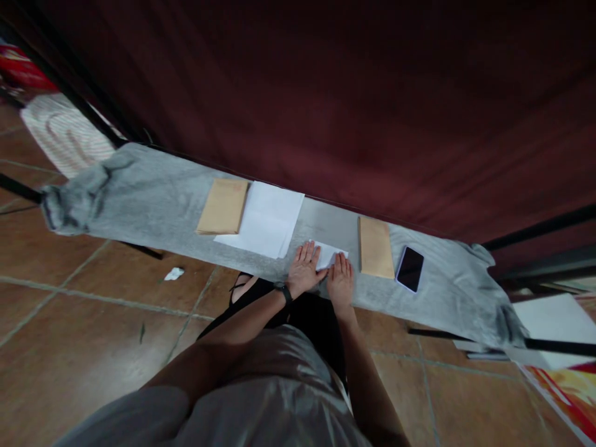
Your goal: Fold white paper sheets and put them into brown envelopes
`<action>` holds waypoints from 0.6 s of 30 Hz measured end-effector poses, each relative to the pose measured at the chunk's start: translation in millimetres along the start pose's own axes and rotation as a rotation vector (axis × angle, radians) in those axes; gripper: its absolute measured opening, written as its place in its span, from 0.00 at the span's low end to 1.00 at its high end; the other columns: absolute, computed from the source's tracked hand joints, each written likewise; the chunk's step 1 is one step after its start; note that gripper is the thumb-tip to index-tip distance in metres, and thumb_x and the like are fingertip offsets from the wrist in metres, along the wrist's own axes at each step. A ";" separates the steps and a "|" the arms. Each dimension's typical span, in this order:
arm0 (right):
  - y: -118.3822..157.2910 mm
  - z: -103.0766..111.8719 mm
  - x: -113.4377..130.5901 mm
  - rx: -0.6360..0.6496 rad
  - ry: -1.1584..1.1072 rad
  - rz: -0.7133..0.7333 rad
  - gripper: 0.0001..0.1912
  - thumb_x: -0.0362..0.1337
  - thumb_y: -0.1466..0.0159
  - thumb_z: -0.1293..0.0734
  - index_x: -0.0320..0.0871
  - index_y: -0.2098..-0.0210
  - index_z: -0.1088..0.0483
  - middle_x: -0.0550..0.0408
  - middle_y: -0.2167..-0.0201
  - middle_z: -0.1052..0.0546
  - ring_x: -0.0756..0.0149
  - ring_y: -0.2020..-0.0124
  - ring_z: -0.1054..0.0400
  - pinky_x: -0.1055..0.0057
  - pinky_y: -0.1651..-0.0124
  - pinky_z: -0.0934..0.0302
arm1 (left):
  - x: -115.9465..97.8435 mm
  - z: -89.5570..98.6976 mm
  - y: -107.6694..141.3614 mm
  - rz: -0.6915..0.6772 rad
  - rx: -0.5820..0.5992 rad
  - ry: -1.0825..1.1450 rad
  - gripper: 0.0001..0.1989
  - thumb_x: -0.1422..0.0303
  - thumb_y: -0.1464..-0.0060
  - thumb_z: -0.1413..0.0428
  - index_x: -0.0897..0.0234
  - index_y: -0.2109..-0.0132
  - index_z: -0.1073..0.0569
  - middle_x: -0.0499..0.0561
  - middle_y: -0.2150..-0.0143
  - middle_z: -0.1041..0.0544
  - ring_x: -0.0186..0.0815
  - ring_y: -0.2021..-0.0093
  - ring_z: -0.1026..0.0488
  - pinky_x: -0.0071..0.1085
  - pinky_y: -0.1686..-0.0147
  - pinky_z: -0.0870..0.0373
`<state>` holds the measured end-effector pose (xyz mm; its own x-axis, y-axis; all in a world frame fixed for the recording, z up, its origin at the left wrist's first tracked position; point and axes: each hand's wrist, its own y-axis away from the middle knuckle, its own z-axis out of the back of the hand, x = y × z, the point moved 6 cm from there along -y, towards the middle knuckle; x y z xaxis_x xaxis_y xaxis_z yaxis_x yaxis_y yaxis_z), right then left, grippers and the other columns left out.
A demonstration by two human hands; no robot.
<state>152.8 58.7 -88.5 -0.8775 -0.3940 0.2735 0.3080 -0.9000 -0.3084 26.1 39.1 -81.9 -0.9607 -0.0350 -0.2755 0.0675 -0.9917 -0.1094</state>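
Note:
A folded white sheet of paper (328, 253) lies on the grey cloth in front of my body. Flat on its left part rests my left hand (304, 269), fingers stretched out, with a dark watch on the wrist. My right hand (340, 279) presses the paper's right end with straight fingers. Left of my hands is a stack of white paper sheets (272, 217), partly under a pile of brown envelopes (223, 206). To the right lies another small pile of brown envelopes (376, 247).
The narrow bench (153, 198) is covered with grey cloth. A phone (410, 269) lies at the right. Behind the bench hangs a dark red curtain (302, 112). A crumpled white scrap (174, 274) is on the tiled floor (93, 323), and black metal bars (554, 226) flank the bench.

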 end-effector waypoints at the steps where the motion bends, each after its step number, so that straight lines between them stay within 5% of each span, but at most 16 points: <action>1: 0.9 -1.0 0.3 -0.004 0.007 0.001 0.27 0.36 0.26 0.49 0.33 0.32 0.40 0.37 0.32 0.36 0.53 0.31 0.43 0.50 0.31 0.49 | 0.4 0.0 2.2 0.002 -0.008 0.000 0.38 0.52 0.36 0.52 0.74 0.29 0.43 0.67 0.25 0.49 0.50 0.25 0.53 0.48 0.28 0.56; 7: 4.4 -4.0 4.6 -0.037 0.076 0.018 0.29 0.41 0.26 0.47 0.32 0.31 0.42 0.33 0.31 0.39 0.47 0.30 0.44 0.44 0.32 0.51 | 4.8 9.9 27.0 -0.060 -0.004 0.058 0.32 0.58 0.35 0.51 0.75 0.31 0.38 0.67 0.27 0.43 0.48 0.26 0.48 0.46 0.29 0.48; 11: 5.9 -4.4 4.5 -0.084 0.084 0.033 0.28 0.41 0.25 0.47 0.34 0.30 0.42 0.34 0.31 0.37 0.47 0.32 0.42 0.44 0.33 0.49 | 27.0 41.3 38.2 -0.155 -0.046 0.148 0.25 0.63 0.33 0.53 0.65 0.33 0.34 0.58 0.31 0.32 0.42 0.27 0.44 0.45 0.30 0.46; 14: 6.7 -5.5 3.1 -0.098 0.096 0.024 0.28 0.42 0.25 0.47 0.34 0.31 0.41 0.35 0.32 0.36 0.47 0.32 0.41 0.46 0.33 0.50 | 86.1 80.8 33.2 0.008 -0.229 0.113 0.26 0.61 0.32 0.54 0.62 0.31 0.37 0.57 0.28 0.37 0.45 0.25 0.51 0.50 0.28 0.52; 18: 6.6 -8.4 2.5 -0.080 0.114 0.015 0.29 0.42 0.25 0.47 0.33 0.31 0.41 0.35 0.31 0.38 0.47 0.31 0.43 0.47 0.31 0.51 | 211.9 128.0 25.7 0.499 -0.425 0.076 0.35 0.58 0.36 0.49 0.75 0.29 0.45 0.71 0.25 0.49 0.56 0.24 0.56 0.54 0.31 0.50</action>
<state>149.6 53.4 -97.5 -0.9104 -0.3796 0.1647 0.2950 -0.8745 -0.3850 -210.2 -9.7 -20.8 -0.7657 -0.4536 -0.4561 0.6154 -0.7229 -0.3142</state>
